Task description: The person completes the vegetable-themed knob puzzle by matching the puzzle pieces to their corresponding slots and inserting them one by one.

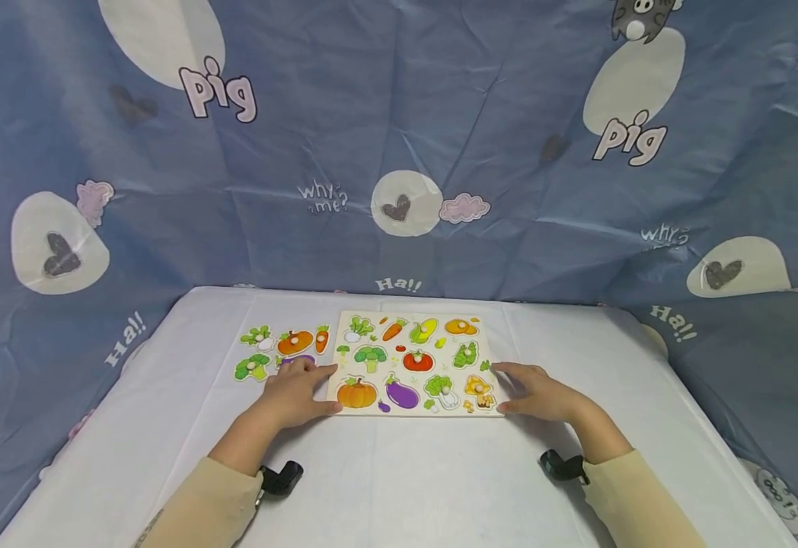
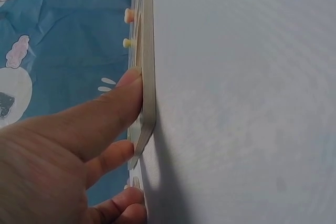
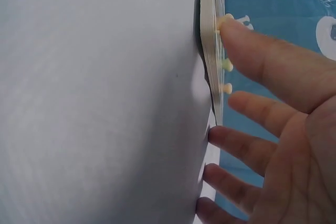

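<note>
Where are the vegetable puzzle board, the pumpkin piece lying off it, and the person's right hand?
Puzzle board (image 1: 418, 412): head view, bare lower border.
Pumpkin piece (image 1: 293, 343): head view, orange front.
Right hand (image 1: 543, 393): head view, back of the hand.

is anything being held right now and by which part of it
No clear grip shows: the left hand touches the puzzle board at its left edge, near the front corner; the right hand is at the right edge, contact unclear.

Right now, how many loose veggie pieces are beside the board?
5: leafy radish at the back left, pumpkin right of it, carrot nearest the board, broccoli in front of the radish, eggplant partly behind the left hand, which may hide more.
</note>
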{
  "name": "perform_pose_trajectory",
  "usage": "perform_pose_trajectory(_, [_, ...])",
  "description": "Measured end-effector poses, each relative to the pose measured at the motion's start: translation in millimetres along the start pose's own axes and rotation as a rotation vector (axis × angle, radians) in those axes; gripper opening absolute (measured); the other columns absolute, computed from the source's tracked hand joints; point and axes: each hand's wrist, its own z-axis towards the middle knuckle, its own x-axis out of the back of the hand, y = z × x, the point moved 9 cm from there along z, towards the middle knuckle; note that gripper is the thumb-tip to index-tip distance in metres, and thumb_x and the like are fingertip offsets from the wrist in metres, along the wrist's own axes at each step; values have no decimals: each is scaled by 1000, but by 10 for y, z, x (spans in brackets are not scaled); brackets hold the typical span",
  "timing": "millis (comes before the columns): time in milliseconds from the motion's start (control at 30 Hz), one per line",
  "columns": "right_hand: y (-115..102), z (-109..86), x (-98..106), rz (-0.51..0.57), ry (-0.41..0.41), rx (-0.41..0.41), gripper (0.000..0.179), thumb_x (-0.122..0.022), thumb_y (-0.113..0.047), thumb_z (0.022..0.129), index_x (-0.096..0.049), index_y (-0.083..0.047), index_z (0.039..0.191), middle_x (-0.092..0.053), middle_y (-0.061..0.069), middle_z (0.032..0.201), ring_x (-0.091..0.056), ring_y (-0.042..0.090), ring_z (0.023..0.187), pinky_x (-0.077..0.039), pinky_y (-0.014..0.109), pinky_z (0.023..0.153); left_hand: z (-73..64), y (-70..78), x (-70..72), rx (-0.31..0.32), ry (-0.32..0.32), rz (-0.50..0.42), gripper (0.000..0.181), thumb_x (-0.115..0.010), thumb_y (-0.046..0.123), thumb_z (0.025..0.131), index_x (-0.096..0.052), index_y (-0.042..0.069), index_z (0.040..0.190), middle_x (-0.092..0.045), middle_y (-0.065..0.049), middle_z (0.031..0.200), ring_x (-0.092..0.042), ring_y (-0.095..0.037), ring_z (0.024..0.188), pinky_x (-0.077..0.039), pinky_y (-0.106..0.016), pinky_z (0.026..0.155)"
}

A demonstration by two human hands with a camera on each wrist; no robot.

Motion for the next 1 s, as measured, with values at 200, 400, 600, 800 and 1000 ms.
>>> perform_pose_trajectory(200, [11,4,-18,-51,-18,-34,80,-76,-41,87,-42,-8,152,-33,20,158,-24,47,143,-23,66,111,-1,15,1,1,-4,0,76,-80,49,80,-55,20,146,-49,-18,128,-42,-35,115,-39,-59,94])
perform_pose_trajectory(400, [6,-1,-46,-60,-31,-53,79,-75,-42,88,-42,-11,153,-31,21,159,-20,48,144,-21,68,110,-4,11,-2,-3,0,3,76,-80,50,80,-55,20,145,-50,-18,127,-43,-34,113,-39,-58,93])
perform_pose_trajectory(600, [3,-10,-55,-52,-27,-65,79,-76,-42,87,-43,-13,153,-31,20,159,-19,48,145,-21,69,110,-1,7,3,3,-1,6,76,-80,49,80,-55,20,146,-49,-19,130,-42,-35,116,-39,-58,95])
perform_pose_trajectory(800, [3,-12,-67,-51,-29,-69,80,-76,-41,86,-43,-12,153,-31,20,159,-19,48,145,-21,69,110,-7,4,0,7,-5,9,77,-80,50,80,-54,20,146,-49,-19,129,-42,-35,116,-39,-59,95])
perform_pose_trajectory(1000, [-16,5,-62,-67,-37,-64,80,-76,-42,87,-43,-12,153,-30,21,159,-19,48,145,-20,69,110,-24,6,5,2,-3,0,77,-80,50,80,-55,20,146,-50,-18,127,-43,-34,113,-40,-57,94])
